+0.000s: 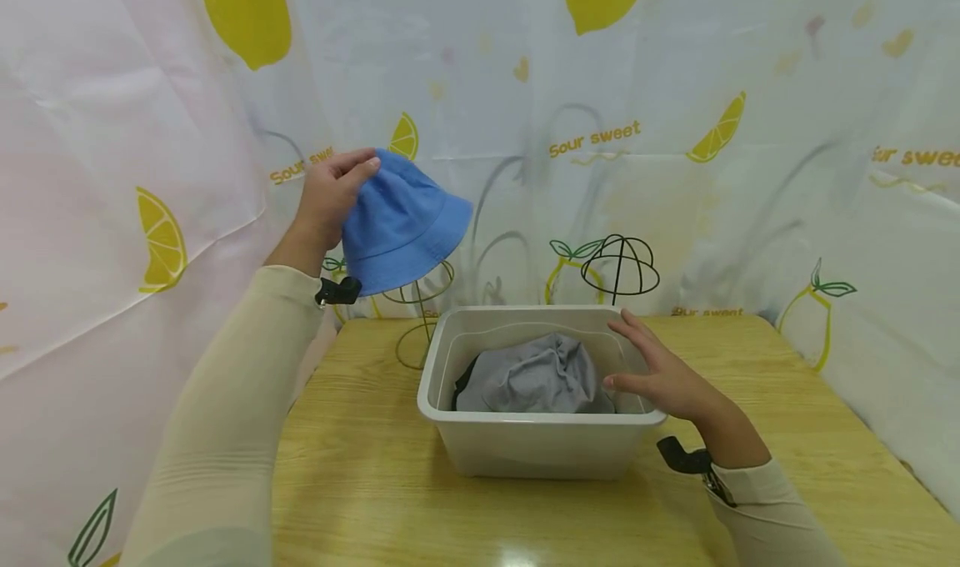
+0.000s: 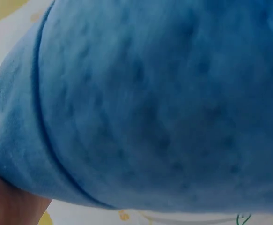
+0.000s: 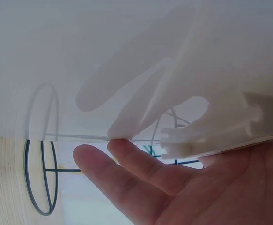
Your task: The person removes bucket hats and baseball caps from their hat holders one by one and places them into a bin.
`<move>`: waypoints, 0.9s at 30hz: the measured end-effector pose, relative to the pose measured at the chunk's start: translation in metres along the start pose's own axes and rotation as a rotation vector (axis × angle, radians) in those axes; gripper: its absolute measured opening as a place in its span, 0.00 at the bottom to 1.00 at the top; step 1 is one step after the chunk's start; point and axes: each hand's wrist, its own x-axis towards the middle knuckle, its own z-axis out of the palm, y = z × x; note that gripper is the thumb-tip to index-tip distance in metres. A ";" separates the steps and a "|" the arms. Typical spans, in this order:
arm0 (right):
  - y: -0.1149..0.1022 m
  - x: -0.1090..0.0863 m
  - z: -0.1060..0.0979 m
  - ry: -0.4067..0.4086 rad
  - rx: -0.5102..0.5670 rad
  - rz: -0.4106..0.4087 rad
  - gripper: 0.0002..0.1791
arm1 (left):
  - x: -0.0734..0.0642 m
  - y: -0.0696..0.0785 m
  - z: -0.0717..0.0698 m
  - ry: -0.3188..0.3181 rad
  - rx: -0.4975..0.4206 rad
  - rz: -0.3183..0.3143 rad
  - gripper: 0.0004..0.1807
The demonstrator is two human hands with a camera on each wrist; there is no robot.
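Note:
A blue bucket hat [image 1: 405,221] hangs tilted in the air, left of and above the bin. My left hand [image 1: 333,192] pinches its crown between thumb and fingers. In the left wrist view the blue cloth [image 2: 159,103] fills most of the picture, with a bit of the hand [image 2: 12,201] at the lower corner. My right hand [image 1: 663,375] is at the right rim of the white plastic bin [image 1: 536,450], fingers extended and thumb apart. The right wrist view shows its fingers [image 3: 127,180] alongside the bin's pale wall [image 3: 103,56]. A crumpled grey hat [image 1: 532,375] lies inside the bin.
Behind the bin's left corner stands a wire hat stand [image 1: 408,343], partly covered by the blue hat. A black wire stand [image 1: 620,267] rises behind the bin on the right. The wooden table [image 1: 360,467] ends at a lemon-printed curtain [image 1: 480,75].

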 end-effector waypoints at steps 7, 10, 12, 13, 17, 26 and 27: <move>0.000 0.000 0.000 0.004 -0.002 -0.003 0.49 | -0.006 0.008 0.015 -0.080 0.151 0.073 0.34; 0.000 0.000 0.000 0.004 0.001 -0.002 0.49 | -0.010 0.009 0.021 -0.107 0.175 0.108 0.35; 0.001 0.000 0.001 0.003 0.007 -0.001 0.50 | -0.012 0.010 0.024 -0.122 0.184 0.127 0.36; 0.001 0.000 0.001 0.001 0.010 -0.002 0.50 | -0.013 0.010 0.025 -0.128 0.186 0.132 0.36; 0.002 0.000 0.002 0.001 0.019 0.001 0.49 | -0.016 0.014 0.029 -0.169 0.211 0.133 0.39; 0.001 -0.001 0.001 0.000 0.019 -0.006 0.49 | -0.025 0.026 0.034 -0.284 0.291 0.160 0.32; 0.001 -0.001 0.000 -0.001 0.021 -0.007 0.49 | -0.026 0.028 0.034 -0.295 0.299 0.165 0.31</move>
